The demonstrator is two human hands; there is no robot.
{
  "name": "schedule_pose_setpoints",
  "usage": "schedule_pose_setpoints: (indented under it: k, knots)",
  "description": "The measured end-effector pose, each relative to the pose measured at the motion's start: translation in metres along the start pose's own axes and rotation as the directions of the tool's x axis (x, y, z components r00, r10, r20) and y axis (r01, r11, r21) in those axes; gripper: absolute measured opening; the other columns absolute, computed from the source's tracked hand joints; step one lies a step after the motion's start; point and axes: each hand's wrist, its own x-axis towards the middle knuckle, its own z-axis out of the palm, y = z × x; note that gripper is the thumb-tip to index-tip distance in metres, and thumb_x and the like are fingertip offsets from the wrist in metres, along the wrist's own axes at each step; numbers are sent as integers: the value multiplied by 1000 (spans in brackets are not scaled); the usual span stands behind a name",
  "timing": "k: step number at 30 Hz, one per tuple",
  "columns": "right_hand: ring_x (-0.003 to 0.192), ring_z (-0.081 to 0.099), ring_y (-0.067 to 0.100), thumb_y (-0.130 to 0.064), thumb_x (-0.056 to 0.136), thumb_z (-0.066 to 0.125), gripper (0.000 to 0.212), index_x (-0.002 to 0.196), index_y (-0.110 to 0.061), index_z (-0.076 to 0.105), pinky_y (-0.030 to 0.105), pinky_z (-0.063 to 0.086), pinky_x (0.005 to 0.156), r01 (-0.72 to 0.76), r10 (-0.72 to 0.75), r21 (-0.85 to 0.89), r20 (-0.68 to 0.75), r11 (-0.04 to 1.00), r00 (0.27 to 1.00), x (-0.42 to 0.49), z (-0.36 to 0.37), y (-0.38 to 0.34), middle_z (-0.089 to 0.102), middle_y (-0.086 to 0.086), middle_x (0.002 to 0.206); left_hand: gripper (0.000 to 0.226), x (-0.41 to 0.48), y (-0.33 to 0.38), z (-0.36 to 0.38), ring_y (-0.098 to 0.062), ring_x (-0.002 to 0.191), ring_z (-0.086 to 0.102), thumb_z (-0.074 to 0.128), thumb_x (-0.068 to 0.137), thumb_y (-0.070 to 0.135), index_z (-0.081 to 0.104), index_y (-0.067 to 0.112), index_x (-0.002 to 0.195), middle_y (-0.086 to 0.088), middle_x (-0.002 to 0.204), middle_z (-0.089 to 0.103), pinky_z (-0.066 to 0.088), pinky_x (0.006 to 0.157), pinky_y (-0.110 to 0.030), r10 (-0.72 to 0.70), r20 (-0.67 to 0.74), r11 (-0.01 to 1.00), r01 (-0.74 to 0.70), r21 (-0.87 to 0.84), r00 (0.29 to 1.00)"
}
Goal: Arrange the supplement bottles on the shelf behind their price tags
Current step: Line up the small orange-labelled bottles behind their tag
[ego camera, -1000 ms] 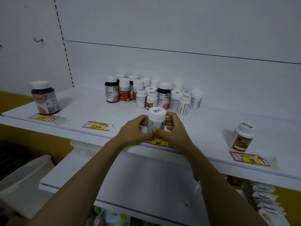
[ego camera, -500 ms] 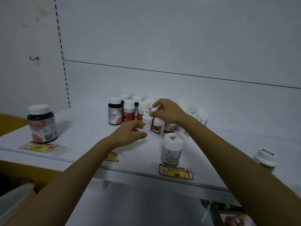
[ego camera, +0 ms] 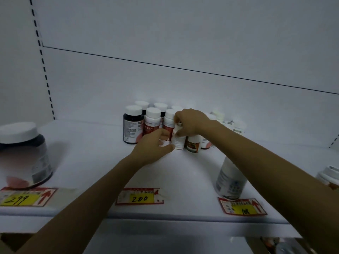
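A cluster of several supplement bottles (ego camera: 133,124) stands at the back middle of the white shelf (ego camera: 88,162). My right hand (ego camera: 192,123) grips the top of a small white bottle (ego camera: 178,142) at the cluster's front. My left hand (ego camera: 154,143) cups the same bottle's lower side, fingers curled around it. A white bottle (ego camera: 230,180) stands behind the "108" price tag (ego camera: 242,208), partly hidden by my right forearm. A large dark bottle (ego camera: 23,154) stands behind the "299" tag (ego camera: 25,197). Nothing stands behind the "200" tag (ego camera: 140,197).
Another white-capped bottle (ego camera: 330,177) shows at the right edge of the shelf. The shelf's back wall rises right behind the cluster. A lower shelf (ego camera: 165,242) lies below the front edge.
The white bottle I held behind the 108 tag stands alone now. Both hands moved back to the cluster and closed on a small white bottle. The camera came closer.
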Motion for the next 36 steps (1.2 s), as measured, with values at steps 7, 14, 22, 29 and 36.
schedule_pose_setpoints:
  k: [7,14,22,29,36]
  knots:
    - [72,54,18,-50,77,67,34,79,-17,57,29,43,61,-36,34,35,62,999,998,-5,-4,-1,55,-2,73,50,-5,-8,7,-12,107,54,73,76,27,52,18,120,2,121,59,41,92,-24,89,-128,995,-94,-31,988]
    - [61,57,16,-66,74,59,49,68,-17,57,32,51,68,-119,110,323,45,939,993,-12,-28,-13,59,-1,62,49,-10,12,0,7,70,61,77,72,25,47,29,110,21,88,58,51,57,-9,91,-191,946,-145,-289,977]
    - [59,57,13,-62,84,50,61,92,-5,68,25,43,57,-11,-6,605,26,796,1000,-30,-49,-5,65,3,70,30,-6,23,-12,-4,85,68,69,78,24,53,22,104,2,106,70,54,72,-19,-54,-103,806,-18,-592,993]
    - [83,67,12,-41,83,67,35,111,-21,58,22,55,64,167,-39,767,-183,619,982,-60,-80,37,67,-1,96,31,21,91,-34,-7,86,68,68,80,22,52,14,105,3,103,67,56,71,-20,148,-203,900,-217,-378,968]
    - [93,56,2,-25,76,76,60,128,-22,46,16,51,69,246,171,829,-373,502,912,-116,-85,108,54,-11,110,40,32,175,29,-12,106,59,70,77,14,55,19,113,4,115,62,49,89,-26,283,-375,888,-389,-245,883]
